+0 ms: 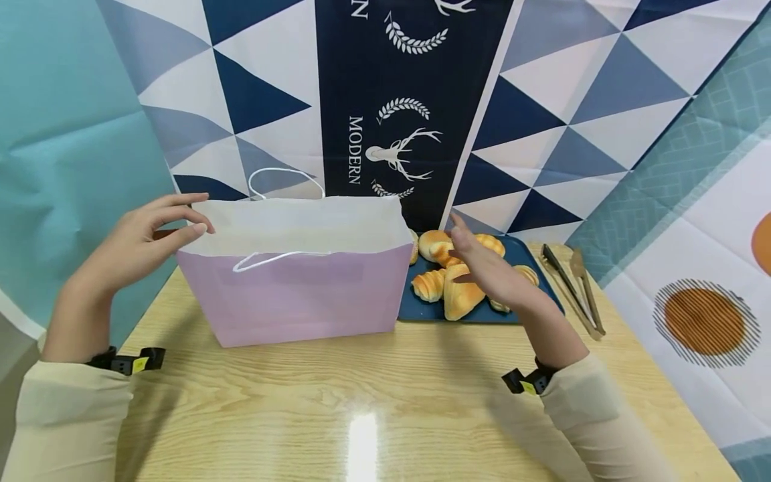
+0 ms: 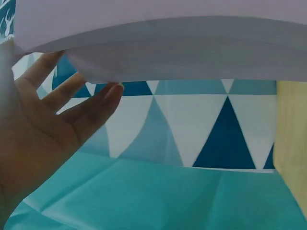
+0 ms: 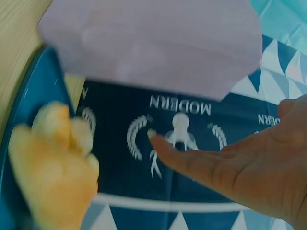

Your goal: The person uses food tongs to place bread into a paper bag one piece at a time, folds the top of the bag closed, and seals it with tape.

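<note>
A pink paper bag (image 1: 301, 294) with a white inside and white string handles (image 1: 280, 257) stands upright on the table, its mouth spread wide. My left hand (image 1: 150, 224) is at the bag's left rim, fingers loosely extended over it. In the left wrist view those spread fingers (image 2: 79, 108) overlap the bag's edge. Right of the bag, my right hand (image 1: 490, 268) hovers over the tray with straight fingers and nothing in them. Under it, several bread rolls (image 1: 462, 298) lie on the dark blue tray (image 1: 421, 313), partly hidden by the hand and bag.
Tongs (image 1: 565, 278) with dark and wooden-looking arms lie right of the tray. The wooden table (image 1: 271, 408) runs forward of the bag. A cloth (image 1: 271, 87) with triangles and deer prints hangs close behind. A teal sheet (image 1: 66, 154) rises at the left.
</note>
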The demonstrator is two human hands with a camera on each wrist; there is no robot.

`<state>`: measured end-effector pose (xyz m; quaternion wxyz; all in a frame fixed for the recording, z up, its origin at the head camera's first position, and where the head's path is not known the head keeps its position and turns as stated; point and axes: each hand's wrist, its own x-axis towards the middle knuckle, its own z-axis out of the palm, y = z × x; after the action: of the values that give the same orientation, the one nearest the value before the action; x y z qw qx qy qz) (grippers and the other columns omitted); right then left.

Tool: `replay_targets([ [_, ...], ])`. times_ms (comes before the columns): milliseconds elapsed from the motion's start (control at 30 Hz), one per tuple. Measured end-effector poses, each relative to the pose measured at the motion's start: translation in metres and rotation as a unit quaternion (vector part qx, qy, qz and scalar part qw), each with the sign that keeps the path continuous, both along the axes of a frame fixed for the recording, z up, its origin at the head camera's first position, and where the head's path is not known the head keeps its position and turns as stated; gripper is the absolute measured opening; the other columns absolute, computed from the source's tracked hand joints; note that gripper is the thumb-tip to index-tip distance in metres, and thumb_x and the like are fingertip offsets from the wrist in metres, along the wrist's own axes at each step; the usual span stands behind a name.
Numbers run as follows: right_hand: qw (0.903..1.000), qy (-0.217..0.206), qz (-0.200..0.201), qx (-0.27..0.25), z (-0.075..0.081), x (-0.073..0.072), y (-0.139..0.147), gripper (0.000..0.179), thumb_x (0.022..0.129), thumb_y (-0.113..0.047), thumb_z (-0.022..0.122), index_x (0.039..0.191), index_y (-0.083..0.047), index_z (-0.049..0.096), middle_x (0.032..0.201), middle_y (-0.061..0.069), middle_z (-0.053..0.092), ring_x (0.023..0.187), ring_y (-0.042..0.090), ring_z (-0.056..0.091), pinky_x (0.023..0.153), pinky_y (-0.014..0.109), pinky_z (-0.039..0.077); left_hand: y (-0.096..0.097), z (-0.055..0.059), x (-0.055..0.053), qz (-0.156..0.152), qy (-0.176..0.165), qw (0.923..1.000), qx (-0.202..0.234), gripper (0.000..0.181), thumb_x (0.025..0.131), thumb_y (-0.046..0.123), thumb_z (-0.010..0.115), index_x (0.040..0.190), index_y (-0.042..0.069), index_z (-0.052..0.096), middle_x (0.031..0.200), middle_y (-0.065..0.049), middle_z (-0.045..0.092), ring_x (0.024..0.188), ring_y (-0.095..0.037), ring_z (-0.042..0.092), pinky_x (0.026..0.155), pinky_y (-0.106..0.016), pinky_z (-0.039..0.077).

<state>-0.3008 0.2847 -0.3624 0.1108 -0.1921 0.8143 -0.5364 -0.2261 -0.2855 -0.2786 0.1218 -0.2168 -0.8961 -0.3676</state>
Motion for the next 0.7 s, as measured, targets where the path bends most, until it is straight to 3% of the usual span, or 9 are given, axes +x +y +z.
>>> replay_targets([
  [33, 0.9992, 0.007, -0.019, 0.033, 0.007, 0.009, 0.0, 0.065, 0.112, -0.053, 0.039, 0.169, -0.04, 0.012, 0.175, 0.001, 0.018, 0.151, 0.034, 0.04, 0.094, 0.055, 0.055, 0.0, -0.003, -0.001, 0.001, 0.001, 0.9999, 0.011, 0.017, 0.107, 0.02, 0.064, 0.112, 0.009, 0.076, 0.161, -0.001, 0.048, 0.133, -0.006, 0.047, 0.089, -0.011, 0.036],
  [100, 0.983, 0.05, -0.043, 0.171, 0.045, 0.064, -0.007, 0.067, 0.115, -0.051, 0.019, 0.169, -0.025, -0.011, 0.177, 0.015, -0.001, 0.155, 0.051, 0.023, 0.106, 0.069, 0.042, -0.001, -0.008, -0.003, -0.005, 0.006, 0.9994, 0.034, 0.016, 0.108, 0.018, 0.062, 0.109, 0.006, 0.073, 0.161, 0.002, 0.048, 0.134, -0.002, 0.045, 0.091, -0.013, 0.036],
  [167, 0.9681, 0.078, -0.071, 0.227, 0.069, 0.094, -0.011, 0.069, 0.115, -0.05, 0.02, 0.17, -0.014, -0.003, 0.175, 0.023, 0.007, 0.154, 0.053, 0.023, 0.115, 0.071, 0.029, -0.003, -0.013, -0.006, -0.025, 0.017, 0.9976, 0.063, 0.017, 0.109, 0.014, 0.058, 0.106, 0.003, 0.07, 0.16, 0.004, 0.049, 0.141, -0.004, 0.042, 0.095, -0.016, 0.034],
  [200, 0.961, 0.091, -0.081, 0.248, 0.072, 0.1, -0.007, 0.071, 0.115, -0.05, 0.021, 0.17, -0.011, 0.0, 0.174, 0.025, 0.009, 0.155, 0.053, 0.021, 0.117, 0.071, 0.024, -0.004, -0.016, -0.007, -0.038, 0.02, 0.996, 0.078, 0.017, 0.109, 0.012, 0.055, 0.105, 0.002, 0.069, 0.16, 0.006, 0.049, 0.144, -0.007, 0.039, 0.097, -0.017, 0.032],
  [267, 0.9476, 0.112, -0.104, 0.28, 0.062, 0.092, 0.014, 0.075, 0.114, -0.055, 0.022, 0.17, -0.009, 0.004, 0.173, 0.028, 0.012, 0.156, 0.054, 0.014, 0.117, 0.074, 0.017, -0.009, -0.02, -0.008, -0.071, 0.027, 0.9915, 0.105, 0.02, 0.109, 0.007, 0.05, 0.106, 0.0, 0.068, 0.16, 0.006, 0.048, 0.148, -0.01, 0.036, 0.099, -0.02, 0.031],
  [333, 0.9348, 0.116, -0.125, 0.312, 0.058, 0.089, 0.032, 0.078, 0.114, -0.056, 0.02, 0.169, -0.002, 0.007, 0.17, 0.034, 0.012, 0.154, 0.058, 0.012, 0.116, 0.075, 0.017, -0.014, -0.025, -0.009, -0.105, 0.027, 0.9853, 0.132, 0.022, 0.108, 0.003, 0.046, 0.108, -0.003, 0.067, 0.162, 0.004, 0.046, 0.151, -0.013, 0.033, 0.101, -0.019, 0.03],
  [433, 0.9198, 0.111, -0.149, 0.346, 0.054, 0.084, 0.06, 0.081, 0.113, -0.056, 0.017, 0.167, 0.005, 0.01, 0.166, 0.04, 0.014, 0.151, 0.062, 0.013, 0.114, 0.076, 0.017, -0.019, -0.028, -0.008, -0.132, 0.016, 0.9789, 0.156, 0.025, 0.107, -0.001, 0.044, 0.116, -0.006, 0.067, 0.166, -0.001, 0.041, 0.154, -0.016, 0.028, 0.104, -0.019, 0.03],
  [533, 0.9084, 0.098, -0.168, 0.37, 0.049, 0.079, 0.089, 0.084, 0.113, -0.056, 0.014, 0.164, 0.011, 0.013, 0.162, 0.045, 0.016, 0.149, 0.065, 0.013, 0.113, 0.077, 0.017, -0.02, -0.029, -0.008, -0.135, 0.009, 0.9779, 0.159, 0.026, 0.106, -0.002, 0.045, 0.12, -0.007, 0.066, 0.169, -0.002, 0.037, 0.157, -0.018, 0.024, 0.106, -0.019, 0.029],
  [700, 0.884, 0.071, -0.208, 0.413, 0.032, 0.078, 0.138, 0.091, 0.112, -0.058, 0.016, 0.156, 0.021, 0.023, 0.154, 0.052, 0.021, 0.141, 0.07, 0.019, 0.109, 0.078, 0.023, -0.016, -0.028, -0.009, -0.111, 0.018, 0.9844, 0.135, 0.024, 0.105, 0.0, 0.049, 0.122, -0.005, 0.065, 0.17, -0.002, 0.036, 0.157, -0.017, 0.027, 0.105, -0.016, 0.032],
])
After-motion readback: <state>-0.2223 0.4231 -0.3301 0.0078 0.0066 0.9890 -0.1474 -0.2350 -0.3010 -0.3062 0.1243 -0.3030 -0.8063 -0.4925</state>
